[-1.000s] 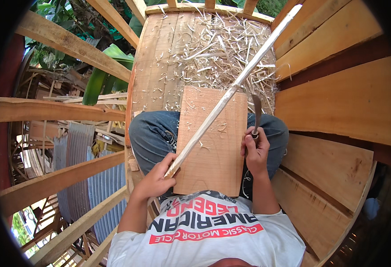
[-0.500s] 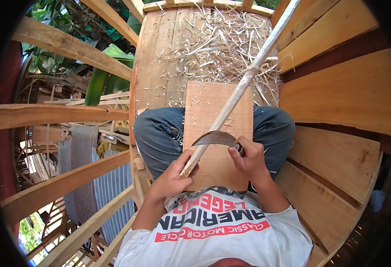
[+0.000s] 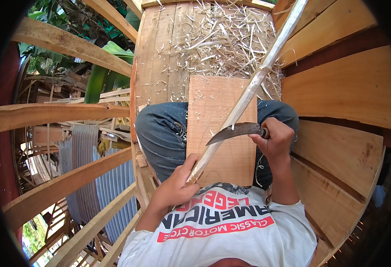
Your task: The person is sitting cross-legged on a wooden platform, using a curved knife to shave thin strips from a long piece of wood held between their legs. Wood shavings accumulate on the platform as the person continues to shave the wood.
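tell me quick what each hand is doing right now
Left hand: closed around the near end of the pale wooden stick.
Right hand: closed around the handle of the curved knife.

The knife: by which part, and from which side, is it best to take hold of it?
Best, I judge, by the handle, from the right, where the right hand holds it: the curved blade extends leftward across the stick, tapering to a point.

The knife (image 3: 235,131) crosses over the stick (image 3: 248,94), which slants near left to far right above the board (image 3: 206,107); shavings (image 3: 231,40) lie beyond, on the floor (image 3: 148,49).
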### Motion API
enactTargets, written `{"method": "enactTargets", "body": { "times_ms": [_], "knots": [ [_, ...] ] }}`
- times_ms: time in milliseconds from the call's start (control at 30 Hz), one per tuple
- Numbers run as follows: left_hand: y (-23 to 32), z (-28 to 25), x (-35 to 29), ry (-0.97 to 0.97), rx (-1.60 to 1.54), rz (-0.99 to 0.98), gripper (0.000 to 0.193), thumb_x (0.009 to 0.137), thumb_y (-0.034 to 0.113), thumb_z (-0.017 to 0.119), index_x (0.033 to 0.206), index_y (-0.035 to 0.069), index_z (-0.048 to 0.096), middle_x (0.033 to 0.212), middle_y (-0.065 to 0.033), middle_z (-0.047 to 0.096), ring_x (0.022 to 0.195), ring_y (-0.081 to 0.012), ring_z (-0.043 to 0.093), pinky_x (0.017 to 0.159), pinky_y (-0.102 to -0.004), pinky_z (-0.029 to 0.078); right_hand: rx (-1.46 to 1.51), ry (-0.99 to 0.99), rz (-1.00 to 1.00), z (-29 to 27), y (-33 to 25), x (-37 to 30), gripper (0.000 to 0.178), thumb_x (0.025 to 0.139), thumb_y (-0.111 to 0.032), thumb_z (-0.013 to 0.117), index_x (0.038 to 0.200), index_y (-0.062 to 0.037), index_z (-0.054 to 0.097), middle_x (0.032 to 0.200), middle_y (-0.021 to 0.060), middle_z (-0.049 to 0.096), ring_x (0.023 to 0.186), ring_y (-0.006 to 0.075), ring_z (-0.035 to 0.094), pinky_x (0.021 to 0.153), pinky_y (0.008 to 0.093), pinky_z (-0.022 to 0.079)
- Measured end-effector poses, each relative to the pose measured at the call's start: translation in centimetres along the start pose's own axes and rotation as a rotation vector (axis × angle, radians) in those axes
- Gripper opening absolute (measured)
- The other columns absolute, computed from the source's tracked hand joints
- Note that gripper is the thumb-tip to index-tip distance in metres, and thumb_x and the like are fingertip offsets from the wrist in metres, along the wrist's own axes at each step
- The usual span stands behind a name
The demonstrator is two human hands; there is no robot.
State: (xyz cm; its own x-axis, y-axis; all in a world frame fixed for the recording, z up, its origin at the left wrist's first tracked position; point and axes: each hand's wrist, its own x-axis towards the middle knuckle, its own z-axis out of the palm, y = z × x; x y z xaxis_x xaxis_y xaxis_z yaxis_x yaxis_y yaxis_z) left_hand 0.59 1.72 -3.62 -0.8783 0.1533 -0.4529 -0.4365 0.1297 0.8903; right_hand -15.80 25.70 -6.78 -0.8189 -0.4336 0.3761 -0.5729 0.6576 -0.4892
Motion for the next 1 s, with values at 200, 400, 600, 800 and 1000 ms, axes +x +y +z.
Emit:
{"method": "enactTargets", "body": {
  "times_ms": [200,400,600,800,1000],
  "knots": [
    [-0.1,0.2,-0.2,-0.032,-0.044,0.008,0.061,0.066,0.000,0.048,0.127,0.001,0.042,0.080,-0.0057,0.050,0.069,-0.0127,0.048,0.062,-0.0278,0.041,-0.005,0.092,-0.001,0.1,0.5,0.7,0.060,0.073,-0.060,0.073,0.061,-0.0055,0.049,0.052,0.0074,0.042,0.045,0.0254,0.047,0.044,0.0353,0.036],
    [-1.3,1.4,-0.3,-0.098,-0.067,0.003,0.053,0.066,-0.001,0.050,0.118,0.002,0.044,0.081,-0.0052,0.048,0.069,-0.0130,0.048,0.064,-0.0274,0.041,-0.054,0.213,0.233,-0.8,4.1,2.0,0.060,0.080,-0.057,0.070,0.065,-0.0020,0.052,0.052,0.0103,0.042,0.045,0.0279,0.044,0.045,0.0360,0.034],
    [-1.3,1.3,-0.6,-0.109,-0.121,-0.045,0.054,0.067,-0.001,0.050,0.120,0.001,0.044,0.082,-0.0046,0.048,0.070,-0.0126,0.047,0.065,-0.0265,0.041,-0.101,0.245,0.232,-1.3,4.0,2.8,0.059,0.082,-0.056,0.069,0.066,-0.0013,0.054,0.052,0.0119,0.043,0.045,0.0280,0.045,0.045,0.0366,0.035],
    [-2.2,0.5,-0.8,-0.027,-0.133,-0.053,0.055,0.068,-0.002,0.049,0.122,0.002,0.044,0.085,-0.0049,0.048,0.073,-0.0111,0.047,0.066,-0.0248,0.041,0.059,0.094,0.191,0.9,0.6,2.0,0.049,0.081,-0.045,0.074,0.066,-0.0025,0.055,0.052,0.0112,0.047,0.045,0.0260,0.048,0.044,0.0355,0.036],
    [-2.1,0.7,-1.2,-0.074,-0.205,-0.112,0.058,0.067,-0.005,0.048,0.124,0.002,0.043,0.091,-0.0051,0.045,0.080,-0.0107,0.046,0.066,-0.0243,0.041,0.018,0.085,0.252,0.7,1.5,1.8,0.043,0.079,-0.038,0.077,0.065,-0.0038,0.055,0.053,0.0109,0.045,0.046,0.0260,0.047,0.045,0.0353,0.036]
  ]
}}
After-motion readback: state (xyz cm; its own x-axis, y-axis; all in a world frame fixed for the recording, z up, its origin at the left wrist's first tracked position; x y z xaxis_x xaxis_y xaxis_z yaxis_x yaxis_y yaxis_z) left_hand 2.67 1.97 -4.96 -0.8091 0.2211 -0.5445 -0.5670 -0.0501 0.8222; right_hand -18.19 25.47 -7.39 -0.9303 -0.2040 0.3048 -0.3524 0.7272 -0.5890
